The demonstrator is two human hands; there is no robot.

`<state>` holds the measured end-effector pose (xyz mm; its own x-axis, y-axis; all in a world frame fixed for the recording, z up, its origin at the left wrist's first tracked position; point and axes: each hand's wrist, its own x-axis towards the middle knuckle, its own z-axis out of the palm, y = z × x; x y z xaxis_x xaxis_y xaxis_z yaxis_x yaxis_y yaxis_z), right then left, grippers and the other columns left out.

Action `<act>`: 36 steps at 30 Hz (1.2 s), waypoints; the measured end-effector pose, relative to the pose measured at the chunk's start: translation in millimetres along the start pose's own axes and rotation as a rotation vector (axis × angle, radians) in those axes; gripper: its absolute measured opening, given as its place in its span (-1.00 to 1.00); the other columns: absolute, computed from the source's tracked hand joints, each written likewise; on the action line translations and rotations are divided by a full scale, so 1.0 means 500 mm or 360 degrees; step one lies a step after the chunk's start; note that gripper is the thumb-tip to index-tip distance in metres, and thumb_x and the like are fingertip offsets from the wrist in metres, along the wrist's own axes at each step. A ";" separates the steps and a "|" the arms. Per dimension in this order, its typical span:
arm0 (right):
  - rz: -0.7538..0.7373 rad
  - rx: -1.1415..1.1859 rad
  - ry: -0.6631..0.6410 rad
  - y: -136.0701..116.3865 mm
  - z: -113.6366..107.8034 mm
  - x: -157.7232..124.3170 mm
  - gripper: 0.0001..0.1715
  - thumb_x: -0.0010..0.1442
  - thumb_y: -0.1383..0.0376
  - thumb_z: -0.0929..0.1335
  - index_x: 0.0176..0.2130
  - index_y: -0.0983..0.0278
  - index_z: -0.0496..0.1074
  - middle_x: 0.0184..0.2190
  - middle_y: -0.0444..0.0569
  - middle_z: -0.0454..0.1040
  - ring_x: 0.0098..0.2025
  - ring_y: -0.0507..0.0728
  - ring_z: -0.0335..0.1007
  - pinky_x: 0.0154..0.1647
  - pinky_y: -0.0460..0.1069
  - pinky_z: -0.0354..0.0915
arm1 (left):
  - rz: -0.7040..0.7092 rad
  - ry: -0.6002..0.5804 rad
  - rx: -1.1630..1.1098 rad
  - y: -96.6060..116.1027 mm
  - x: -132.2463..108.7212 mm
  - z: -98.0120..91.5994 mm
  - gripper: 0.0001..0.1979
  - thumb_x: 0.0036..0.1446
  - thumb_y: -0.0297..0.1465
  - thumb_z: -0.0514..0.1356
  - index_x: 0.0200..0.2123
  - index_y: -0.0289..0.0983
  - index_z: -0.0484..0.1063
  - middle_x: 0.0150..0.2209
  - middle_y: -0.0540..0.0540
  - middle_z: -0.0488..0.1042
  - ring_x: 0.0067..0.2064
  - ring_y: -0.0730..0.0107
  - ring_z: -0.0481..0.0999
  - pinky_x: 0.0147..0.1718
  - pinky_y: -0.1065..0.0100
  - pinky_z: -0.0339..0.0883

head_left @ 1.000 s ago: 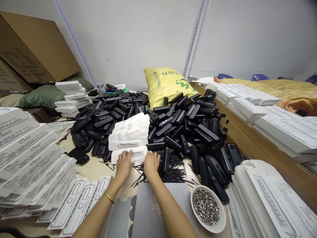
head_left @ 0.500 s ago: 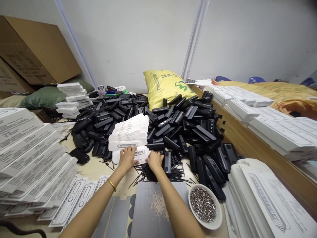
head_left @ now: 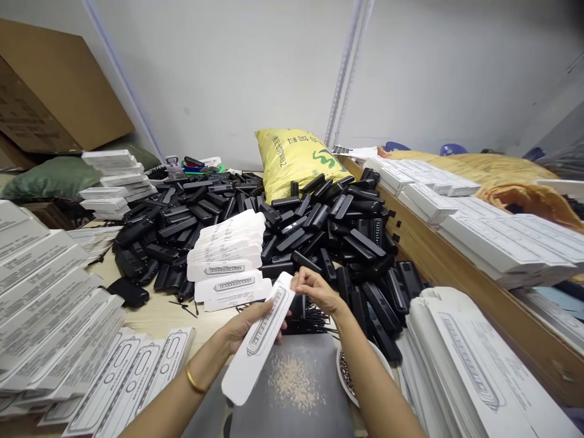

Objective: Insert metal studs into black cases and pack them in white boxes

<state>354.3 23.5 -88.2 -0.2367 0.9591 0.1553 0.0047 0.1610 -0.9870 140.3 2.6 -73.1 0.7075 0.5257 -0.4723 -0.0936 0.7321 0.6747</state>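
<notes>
A flat white printed carton [head_left: 262, 340] slants over the grey board, its drawing of a comb-like device facing up. My left hand [head_left: 249, 322] grips it around the middle, fingers wrapped beneath. At its upper end my right hand [head_left: 314, 289] pinches the flap between thumb and fingers. Behind the carton lies a fanned stack of flat white cartons [head_left: 230, 243]. Black thin sticks [head_left: 314, 319] show partly under my right hand. The grey board [head_left: 333, 377] carries a scatter of small beige bits [head_left: 294, 383].
Black devices [head_left: 177, 210] heap across the table. A yellow sack [head_left: 296, 158] stands behind them. White boxes [head_left: 41, 316] pile up at left, flat cartons [head_left: 493, 365] at right. My right forearm partly covers a bowl of metal pieces [head_left: 345, 374]. A wooden ledge [head_left: 456, 280] runs along the right.
Both hands have come back toward me from the fanned stack, and a carton is now lifted and tilted between them. The view has shifted slightly to the right.
</notes>
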 end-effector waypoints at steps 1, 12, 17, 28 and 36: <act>-0.0022 0.0183 0.0064 -0.001 0.006 -0.014 -0.66 0.04 0.08 0.40 -0.44 0.22 0.23 -0.46 -0.15 0.42 -0.34 0.09 0.36 -0.23 0.01 0.29 | 0.0040 0.0027 -0.0008 -0.011 -0.004 0.010 -0.40 0.02 -0.09 0.29 0.00 -0.42 0.38 -0.35 -0.21 0.54 -0.43 0.32 0.55 -0.43 0.35 0.46; 0.0266 0.0426 0.0916 0.008 0.192 -0.165 -0.66 0.16 0.02 0.35 -0.42 0.23 0.42 -0.17 -0.01 0.40 -0.12 0.15 0.36 -0.15 0.00 0.30 | 0.0533 0.0354 0.0474 -0.114 -0.030 0.086 -0.23 0.11 -0.11 0.21 0.27 -0.12 -0.11 -0.08 -0.16 0.46 -0.17 0.23 0.51 -0.15 0.23 0.38; 0.0269 0.0733 0.0918 -0.008 0.191 -0.185 -0.68 0.11 0.04 0.40 -0.28 0.21 0.37 -0.36 -0.13 0.38 -0.33 0.05 0.32 -0.29 -0.07 0.28 | 0.0446 0.0450 0.0346 -0.140 -0.037 0.092 0.05 0.10 -0.07 0.19 0.32 -0.12 -0.58 -0.04 -0.23 0.47 -0.14 0.14 0.53 -0.07 0.07 0.33; 0.0487 0.0756 0.0914 0.001 0.208 -0.191 -0.56 0.06 -0.06 0.39 -0.43 0.26 0.38 -0.51 -0.12 0.38 -0.47 0.06 0.30 -0.46 -0.07 0.24 | 0.0440 0.0450 0.0672 -0.151 -0.049 0.083 0.07 0.12 -0.11 0.19 0.32 -0.23 -0.63 0.06 -0.20 0.44 0.04 0.19 0.45 0.12 0.20 0.18; 0.0536 0.0713 0.1149 0.022 0.211 -0.234 -0.57 0.08 -0.08 0.36 -0.23 0.18 0.35 -0.50 -0.14 0.39 -0.49 0.10 0.34 -0.48 -0.03 0.30 | 0.0570 0.0525 0.0989 -0.155 -0.067 0.062 -0.24 0.21 -0.07 0.03 0.36 -0.13 -0.24 0.17 -0.23 0.30 0.27 0.06 0.16 0.19 0.02 0.08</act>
<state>279.7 -111.2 -121.9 0.3746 0.8760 -0.3038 -0.4499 -0.1148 -0.8857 145.6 -85.3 -92.1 0.4548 0.8563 -0.2446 0.2009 0.1689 0.9649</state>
